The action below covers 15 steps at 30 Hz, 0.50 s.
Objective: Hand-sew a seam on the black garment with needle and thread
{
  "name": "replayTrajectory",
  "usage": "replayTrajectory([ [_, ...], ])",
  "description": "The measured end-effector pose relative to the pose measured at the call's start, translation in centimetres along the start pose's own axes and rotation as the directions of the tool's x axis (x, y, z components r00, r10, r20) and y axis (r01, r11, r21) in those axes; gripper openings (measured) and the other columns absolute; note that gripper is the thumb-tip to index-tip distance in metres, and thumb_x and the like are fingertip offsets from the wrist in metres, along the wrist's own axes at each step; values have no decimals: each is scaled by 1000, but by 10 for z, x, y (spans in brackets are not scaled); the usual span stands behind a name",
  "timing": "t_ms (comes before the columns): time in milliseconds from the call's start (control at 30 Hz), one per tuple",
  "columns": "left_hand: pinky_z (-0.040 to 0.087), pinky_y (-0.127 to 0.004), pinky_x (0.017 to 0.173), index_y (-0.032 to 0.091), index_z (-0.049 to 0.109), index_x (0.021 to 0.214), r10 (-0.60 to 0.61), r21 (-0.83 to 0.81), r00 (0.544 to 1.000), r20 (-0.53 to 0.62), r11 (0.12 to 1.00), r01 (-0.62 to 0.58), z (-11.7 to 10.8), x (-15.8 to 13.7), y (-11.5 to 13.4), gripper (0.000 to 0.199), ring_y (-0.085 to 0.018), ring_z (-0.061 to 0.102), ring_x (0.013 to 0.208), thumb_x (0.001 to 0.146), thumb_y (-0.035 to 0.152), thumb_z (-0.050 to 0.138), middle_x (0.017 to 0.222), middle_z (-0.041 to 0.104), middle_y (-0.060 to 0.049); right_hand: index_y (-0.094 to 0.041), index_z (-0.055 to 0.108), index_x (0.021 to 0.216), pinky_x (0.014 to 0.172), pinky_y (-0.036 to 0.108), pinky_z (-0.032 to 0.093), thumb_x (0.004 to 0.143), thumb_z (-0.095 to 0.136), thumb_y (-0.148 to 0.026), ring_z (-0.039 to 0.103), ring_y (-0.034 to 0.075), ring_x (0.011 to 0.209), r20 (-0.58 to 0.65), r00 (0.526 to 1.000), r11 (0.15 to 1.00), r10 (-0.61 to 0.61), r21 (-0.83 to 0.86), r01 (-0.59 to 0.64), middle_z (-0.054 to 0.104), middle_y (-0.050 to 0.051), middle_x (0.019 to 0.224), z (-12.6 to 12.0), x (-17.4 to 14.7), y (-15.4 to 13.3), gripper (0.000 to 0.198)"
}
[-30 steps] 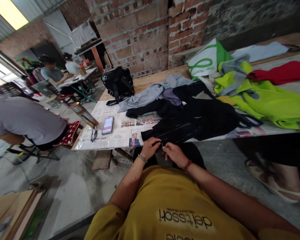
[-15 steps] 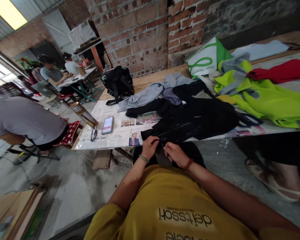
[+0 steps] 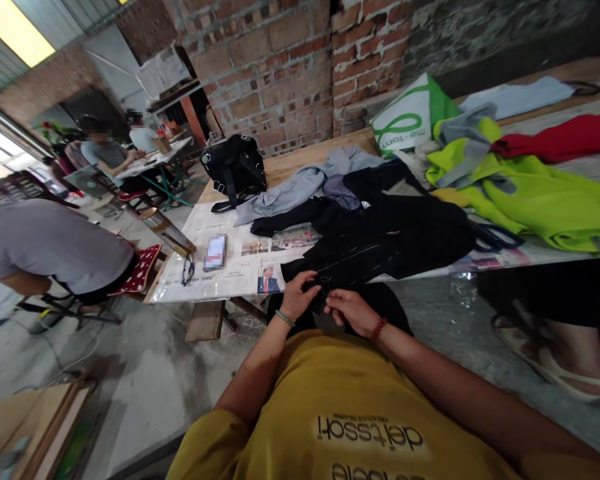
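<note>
A black garment (image 3: pixel 410 240) lies spread over the near table edge, with broken lines of white stitches along it. At its front edge, my left hand (image 3: pixel 299 297) pinches the black cloth between thumb and fingers. Close by on the right, my right hand (image 3: pixel 353 311) is closed, with thumb and forefinger pressed together at the cloth's edge. The thin, needle-like thing in its fingertips is hardly visible now. Both hands are just above my lap, with a small gap between them.
Newspaper under clear plastic covers the table (image 3: pixel 230 283). On it are a phone (image 3: pixel 215 252), a metal flask (image 3: pixel 167 231), a black bag (image 3: pixel 235 167), grey clothing (image 3: pixel 290 190), a green-white bag (image 3: pixel 413 117) and a yellow-green garment (image 3: pixel 540 193). A seated person (image 3: pixel 55 243) is at left; another person's foot (image 3: pixel 575 367) is at right.
My left thumb and fingers have shifted slightly on the cloth. The right fingertips have turned a little, and the thin bright thing at them shows less. The garment stays in place.
</note>
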<state>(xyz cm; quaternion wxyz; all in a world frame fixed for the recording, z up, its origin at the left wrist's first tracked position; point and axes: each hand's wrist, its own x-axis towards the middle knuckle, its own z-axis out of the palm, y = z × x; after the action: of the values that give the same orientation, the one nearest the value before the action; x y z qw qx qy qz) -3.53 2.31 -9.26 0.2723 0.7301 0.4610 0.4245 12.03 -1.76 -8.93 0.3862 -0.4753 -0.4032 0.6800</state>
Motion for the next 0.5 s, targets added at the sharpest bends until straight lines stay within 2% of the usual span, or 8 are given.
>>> replayTrajectory([
  [133,48,-26,72,17,66,81,109,12,992,64,994,-110,-3,1,1,7,-13,59,76,75,17,62,79,64,-3,-16,52,66,33,18,28,69,57,-29,46,5,33,-13,1000,999,29,20,-28,62,-1,62,-1,-2,-1,15],
  [300,49,-26,73,17,66,81,178,-12,976,123,984,-178,-3,2,2,8,-12,60,77,78,15,60,78,64,-3,-15,54,68,35,17,28,70,55,-24,44,4,34,-98,994,999,-50,2,51,60,-3,60,2,2,-5,9],
  [500,49,-27,74,17,63,88,67,25,996,-54,997,-66,0,2,0,11,-13,60,79,81,18,55,82,64,-3,-17,51,66,32,18,23,70,47,-19,39,4,29,-147,987,996,-63,-75,52,53,-5,49,2,4,-5,6],
])
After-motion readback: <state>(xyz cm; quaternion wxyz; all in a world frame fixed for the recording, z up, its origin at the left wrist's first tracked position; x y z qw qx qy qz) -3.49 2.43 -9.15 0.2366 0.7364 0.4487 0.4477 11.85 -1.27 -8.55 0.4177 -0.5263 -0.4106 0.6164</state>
